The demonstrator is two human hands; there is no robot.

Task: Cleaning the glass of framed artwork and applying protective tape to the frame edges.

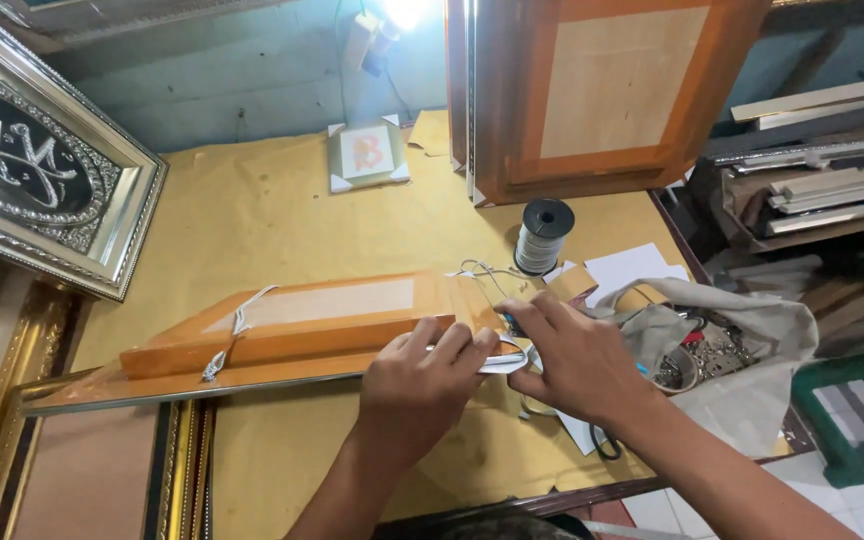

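Lying face-down near the tabletop's front edge, the orange-backed frame has both hands at its right end: left hand curled, fingers pressing a white strip (partly hidden), right hand half-closed, pinching there. A wire spool stands behind.

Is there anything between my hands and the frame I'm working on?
Nothing visible. The left hand and right hand already rest on the near end of the taped frame back, pinching a pale strip there.
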